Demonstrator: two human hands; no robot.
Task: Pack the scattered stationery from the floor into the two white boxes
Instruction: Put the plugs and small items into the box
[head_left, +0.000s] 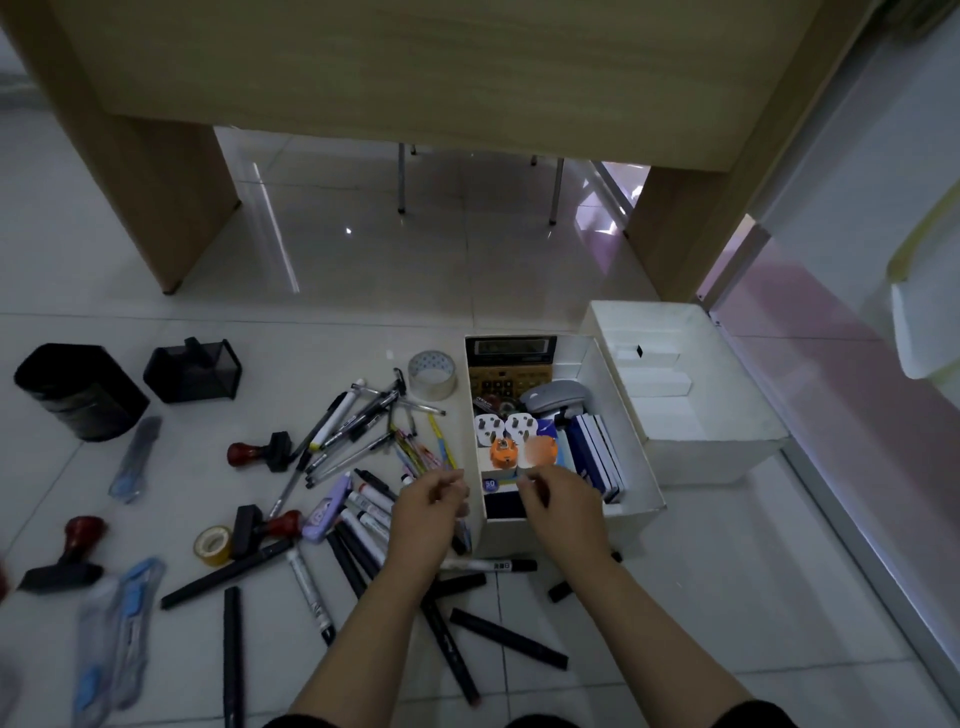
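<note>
- Stationery lies scattered on the tiled floor (675, 597), mostly to the left of the near white box (641, 467), which is already quite full: a calculator (506, 371), a grey mouse (553, 395), two white plugs (506, 428) and dark blue booklets (597, 452) are inside.
- Second white box (727, 410) stands just beside it on the right and holds only a few white items.
- Left hand (428, 512) hovers at the near left corner of the full box, fingers loosely curled; I cannot tell if it pinches something small.
- Right hand (563, 506) is over the near end of the same box, fingers curled, and its hold is also unclear.
- Black markers (506, 639) and white-barrelled markers (363, 519) lie under and left of the left hand, long axes mostly running away from the person, so I judge that the left hand is nearer to them.
- Tape rolls (432, 375), stamps (260, 452) and black pen holders (80, 392) are farther left.
- Writing: only "50" on a blue label (490, 485) inside the box can be read; marker prints are too small.
</note>
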